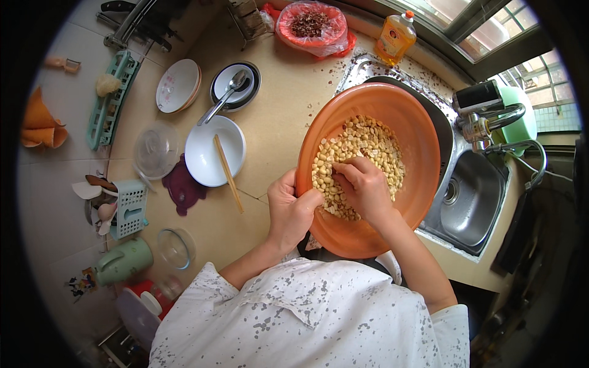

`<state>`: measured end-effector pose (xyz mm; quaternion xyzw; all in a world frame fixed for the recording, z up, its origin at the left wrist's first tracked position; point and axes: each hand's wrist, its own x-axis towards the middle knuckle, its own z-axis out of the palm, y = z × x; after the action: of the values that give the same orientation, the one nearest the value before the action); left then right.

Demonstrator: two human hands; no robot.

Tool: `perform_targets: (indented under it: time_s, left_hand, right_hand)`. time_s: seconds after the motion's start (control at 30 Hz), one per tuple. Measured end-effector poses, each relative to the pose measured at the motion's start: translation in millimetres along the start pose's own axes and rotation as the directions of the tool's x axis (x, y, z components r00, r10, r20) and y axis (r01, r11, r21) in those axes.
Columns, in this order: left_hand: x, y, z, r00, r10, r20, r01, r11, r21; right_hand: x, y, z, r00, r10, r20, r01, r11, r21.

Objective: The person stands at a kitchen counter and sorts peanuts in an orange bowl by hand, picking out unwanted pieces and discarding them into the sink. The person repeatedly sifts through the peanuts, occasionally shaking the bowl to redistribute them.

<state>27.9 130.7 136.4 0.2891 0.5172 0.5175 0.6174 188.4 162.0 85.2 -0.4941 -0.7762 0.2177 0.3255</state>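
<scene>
An orange plastic basin (416,138) is tilted over the counter edge and the left part of the sink. Pale shelled peanuts (363,138), a few with reddish skin, lie heaped inside it. My left hand (294,207) grips the basin's rim on the near left side, thumb inside. Over the peanuts is my right hand (363,184), its fingers bent and the thumb close to the forefinger; whether a peanut is between them cannot be made out. Behind the basin, a red plastic bag in a bowl (312,25) holds dark reddish skins.
A steel double sink (469,198) with a faucet (478,126) is at the right, skins scattered on its rim. Dish soap (395,39) stands behind. Leftward are a white bowl (207,156) with chopsticks (228,172), stacked bowls (177,87), a spoon (223,96) and a green jug (124,261).
</scene>
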Motion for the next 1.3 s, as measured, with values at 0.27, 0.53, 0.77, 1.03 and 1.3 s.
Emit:
perform_targets:
  time_s: [0.27, 0.53, 0.77, 1.03, 1.3]
  left_hand:
    - [-2, 5, 4, 0.999, 0.031, -0.019, -0.031, 0.999, 0.008]
    - [0, 1, -2, 1.000, 0.007, 0.024, -0.008, 1.000, 0.029]
    - [0, 7, 5, 0.999, 0.033, -0.014, -0.033, 0.999, 0.030]
    - [-3, 5, 4, 0.999, 0.021, -0.034, -0.021, 1.000, 0.001]
    - [-3, 10, 6, 1.000, 0.012, -0.002, -0.012, 1.000, -0.005]
  right_hand:
    - [0, -1, 0, 1.000, -0.004, -0.025, 0.005, 1.000, 0.008]
    - [3, -2, 4, 0.999, -0.025, -0.048, 0.023, 0.999, -0.044]
    - [2, -9, -7, 0.992, 0.121, 0.040, -0.118, 0.991, -0.057]
    - [-26, 23, -53, 0.868, 0.496, -0.023, -0.482, 0.853, 0.200]
    - [-22, 22, -52, 0.871, 0.492, -0.011, -0.487, 0.865, 0.116]
